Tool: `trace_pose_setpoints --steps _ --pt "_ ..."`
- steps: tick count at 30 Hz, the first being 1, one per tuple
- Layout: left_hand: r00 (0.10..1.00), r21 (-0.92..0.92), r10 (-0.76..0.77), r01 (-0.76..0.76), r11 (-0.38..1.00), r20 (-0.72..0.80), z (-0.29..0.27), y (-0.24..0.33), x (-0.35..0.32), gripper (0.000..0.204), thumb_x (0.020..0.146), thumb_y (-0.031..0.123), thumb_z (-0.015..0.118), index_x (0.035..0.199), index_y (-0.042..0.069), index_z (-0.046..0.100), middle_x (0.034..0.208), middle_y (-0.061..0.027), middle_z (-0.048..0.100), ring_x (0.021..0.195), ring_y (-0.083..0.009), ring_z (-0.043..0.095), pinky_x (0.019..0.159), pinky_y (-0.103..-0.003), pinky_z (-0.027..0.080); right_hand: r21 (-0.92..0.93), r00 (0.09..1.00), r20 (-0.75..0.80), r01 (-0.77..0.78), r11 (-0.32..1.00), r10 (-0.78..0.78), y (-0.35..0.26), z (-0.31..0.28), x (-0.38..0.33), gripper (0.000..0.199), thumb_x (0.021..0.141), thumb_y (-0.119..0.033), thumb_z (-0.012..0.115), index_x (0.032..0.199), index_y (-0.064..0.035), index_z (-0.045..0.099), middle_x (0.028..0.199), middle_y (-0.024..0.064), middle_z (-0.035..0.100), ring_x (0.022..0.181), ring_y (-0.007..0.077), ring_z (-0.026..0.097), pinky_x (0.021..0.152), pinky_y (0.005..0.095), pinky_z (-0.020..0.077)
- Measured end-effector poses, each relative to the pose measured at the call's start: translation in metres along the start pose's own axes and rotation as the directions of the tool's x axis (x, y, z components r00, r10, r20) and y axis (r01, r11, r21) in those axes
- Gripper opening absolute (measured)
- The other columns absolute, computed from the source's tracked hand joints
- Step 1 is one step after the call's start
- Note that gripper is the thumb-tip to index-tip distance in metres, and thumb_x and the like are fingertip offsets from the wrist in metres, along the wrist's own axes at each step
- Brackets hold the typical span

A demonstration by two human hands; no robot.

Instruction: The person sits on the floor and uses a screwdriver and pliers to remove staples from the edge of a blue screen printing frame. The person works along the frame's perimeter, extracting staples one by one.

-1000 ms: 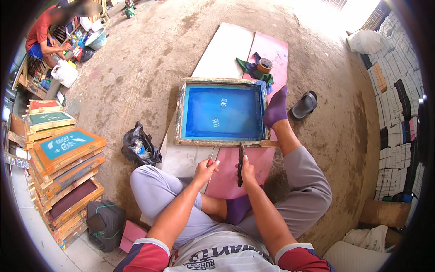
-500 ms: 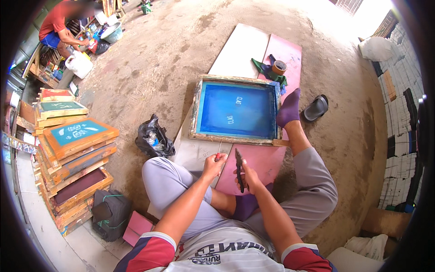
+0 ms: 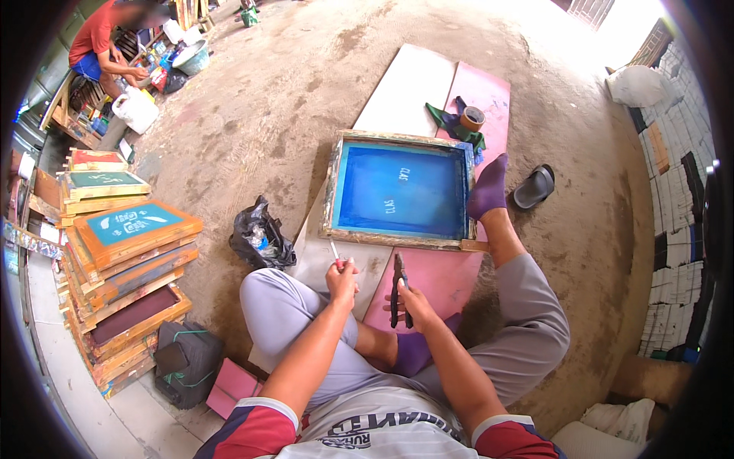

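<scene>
My left hand [image 3: 342,283] is closed round a slim red-handled tool [image 3: 336,254] with a pale, narrow shaft pointing up and away; its exact kind is too small to tell. In my right hand [image 3: 417,304] is a pair of black pliers [image 3: 398,275], jaws upward, with my thumb across it. Beyond both hands lies a wooden-framed printing screen [image 3: 405,187] with blue mesh and small pale lettering. The screen rests over white and pink boards [image 3: 424,279] on the ground. Neither hand touches the frame.
A black plastic bag [image 3: 262,233] sits left of the boards. Stacked screens [image 3: 138,223] rise at the left. Tape [image 3: 472,117] lies on dark cloth behind the frame. My socked foot [image 3: 489,186] is by its right side, near a sandal [image 3: 533,187]. A person [image 3: 99,46] crouches far left.
My left hand has moved left and slightly down with the red-handled tool, whose shaft now tilts left. The pliers have turned a little in my right hand and their handles look wider apart.
</scene>
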State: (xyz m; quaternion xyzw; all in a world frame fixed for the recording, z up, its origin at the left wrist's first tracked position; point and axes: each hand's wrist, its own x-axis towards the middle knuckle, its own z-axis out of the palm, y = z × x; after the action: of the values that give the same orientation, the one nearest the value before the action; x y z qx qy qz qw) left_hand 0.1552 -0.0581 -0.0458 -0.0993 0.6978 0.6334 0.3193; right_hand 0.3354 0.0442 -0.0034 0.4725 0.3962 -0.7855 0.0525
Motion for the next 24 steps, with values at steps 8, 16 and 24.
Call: trace_pose_setpoints --steps 8,16,24 --pt "0.994 -0.078 -0.097 0.093 0.993 -0.058 0.002 0.007 -0.001 0.039 0.100 0.039 0.070 0.094 0.004 0.055 0.075 -0.0068 0.059 0.035 -0.0124 0.044 0.030 -0.030 0.033 0.033 0.979 -0.181 0.096 0.995 -0.088 -0.007 -0.033 0.012 0.064 0.106 -0.061 0.045 0.133 -0.0034 0.049 0.113 0.0144 0.066 0.099 0.0298 0.071 0.066 0.0463 0.0582" --pt "0.998 -0.070 -0.058 0.060 0.996 0.031 0.004 0.007 -0.003 0.035 0.102 0.038 0.066 0.093 0.005 0.057 0.075 -0.0070 0.059 0.036 -0.0124 0.044 0.031 -0.029 0.034 0.031 0.984 -0.148 0.101 0.994 -0.095 -0.011 -0.030 0.019 0.066 0.104 -0.066 0.045 0.130 -0.0053 0.050 0.115 0.0143 0.062 0.096 0.0298 0.071 0.064 0.0479 0.0555" --pt "0.995 -0.099 -0.072 0.078 0.992 0.066 0.007 0.010 -0.006 0.032 0.102 0.036 0.065 0.094 0.005 0.058 0.075 -0.0069 0.059 0.037 -0.0122 0.044 0.032 -0.029 0.035 -0.027 0.964 -0.255 0.070 0.997 -0.074 -0.033 -0.008 0.010 0.059 0.105 -0.059 0.049 0.129 -0.0055 0.051 0.098 0.0120 0.062 0.076 0.0279 0.072 0.055 0.0449 0.0520"
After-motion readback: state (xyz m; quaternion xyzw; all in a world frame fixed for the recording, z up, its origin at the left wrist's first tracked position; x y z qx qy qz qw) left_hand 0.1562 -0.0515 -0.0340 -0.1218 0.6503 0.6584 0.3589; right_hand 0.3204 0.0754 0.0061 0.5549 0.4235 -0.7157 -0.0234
